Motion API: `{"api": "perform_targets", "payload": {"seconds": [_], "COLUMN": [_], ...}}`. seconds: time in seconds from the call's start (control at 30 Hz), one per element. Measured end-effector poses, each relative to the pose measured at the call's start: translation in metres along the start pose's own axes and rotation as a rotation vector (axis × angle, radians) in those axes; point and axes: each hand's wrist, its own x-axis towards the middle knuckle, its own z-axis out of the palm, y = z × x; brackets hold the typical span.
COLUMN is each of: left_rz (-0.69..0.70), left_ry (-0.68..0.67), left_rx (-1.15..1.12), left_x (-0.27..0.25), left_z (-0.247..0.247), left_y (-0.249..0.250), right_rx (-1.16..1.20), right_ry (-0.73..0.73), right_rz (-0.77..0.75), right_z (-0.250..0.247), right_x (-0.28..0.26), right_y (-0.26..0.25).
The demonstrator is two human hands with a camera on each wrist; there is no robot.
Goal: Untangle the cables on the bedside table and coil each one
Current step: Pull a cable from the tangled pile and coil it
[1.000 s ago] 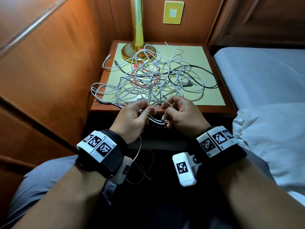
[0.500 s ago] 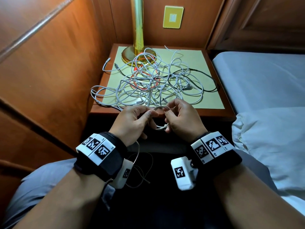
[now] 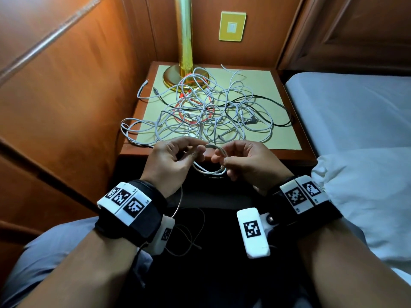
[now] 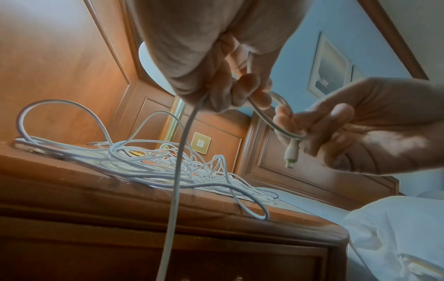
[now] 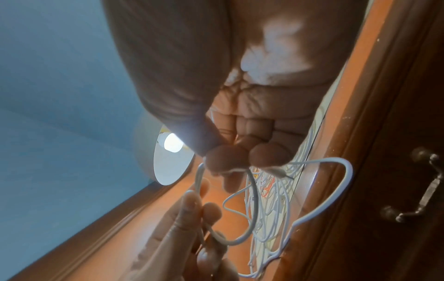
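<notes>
A tangle of white cables [image 3: 206, 116] with an orange one [image 3: 191, 107] and a black one [image 3: 275, 107] lies on the bedside table [image 3: 287, 152]. In front of the table's near edge both hands hold a small loop of one white cable [image 3: 211, 170]. My left hand [image 3: 178, 158] pinches the loop's left side, and the cable runs down past its wrist [image 4: 177, 180]. My right hand [image 3: 240, 161] pinches the loop near its plug end [image 4: 290, 152].
A brass lamp base [image 3: 186, 74] stands at the table's back left. Wood panelling closes the left side; a bed with a white pillow [image 3: 367, 196] is on the right. A thin wire [image 3: 189, 236] lies on my lap. A drawer handle [image 5: 427, 186] sits below the tabletop.
Both hands have lifted slightly toward the table edge and the loop between them has opened wider. The pile on the table has not shifted.
</notes>
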Motion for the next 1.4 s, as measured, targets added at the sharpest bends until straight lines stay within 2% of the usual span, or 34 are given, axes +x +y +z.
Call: {"api": "perform_targets", "payload": {"seconds": [0.13,0.23,0.3,0.47,0.53,0.6,0.67,0.73,0.8,0.9,0.97,1.07,1.23,1.4], "left_rz": [0.013,0.035,0.031,0.015,0.035,0.029,0.045,0.135,0.216,0.333,0.429,0.493,0.512,0.521], "left_ry": [0.010,0.017,0.009,-0.079,-0.013,0.116,0.245,0.294,0.224,0.015,-0.110,-0.159,-0.111,-0.044], "left_rx": [-0.004,0.014,0.018,0.182,0.292,0.369,0.438,0.570,0.656,0.623,0.607,0.547,0.472,0.516], "left_x": [0.001,-0.001,-0.002,0.006,0.009,0.015,0.017,0.015,0.011,0.005,0.002,-0.001,-0.004,0.000], "left_z": [-0.002,-0.002,-0.002,-0.014,-0.024,-0.036,-0.044,-0.042,-0.034,-0.019,-0.011,-0.004,-0.004,-0.010], "left_y": [0.000,0.000,-0.002,-0.005,-0.003,-0.004,-0.009,-0.013,-0.016,-0.015,-0.012,-0.006,0.003,0.004], "right_rx": [0.204,0.178,0.220,0.576,0.667,0.676,0.641,0.558,0.364,-0.057,-0.244,-0.404,-0.473,-0.309], "right_ry": [-0.061,-0.129,-0.117,0.115,0.202,0.257,0.277,0.264,0.268,0.321,0.337,0.317,0.152,-0.037], "right_rz": [0.111,0.106,0.099,-0.019,-0.056,-0.092,-0.123,-0.162,-0.217,-0.336,-0.389,-0.386,-0.296,-0.202], "right_z": [-0.003,-0.003,-0.002,-0.012,-0.019,-0.023,-0.024,-0.022,-0.020,-0.016,-0.013,-0.010,-0.008,-0.004], "right_x": [0.001,0.000,-0.001,0.005,0.007,0.008,0.007,0.004,0.000,-0.002,-0.002,-0.002,-0.004,-0.004], "right_y": [-0.005,-0.006,-0.006,-0.009,-0.010,-0.010,-0.010,-0.008,-0.005,-0.001,0.002,0.006,0.004,-0.001]}}
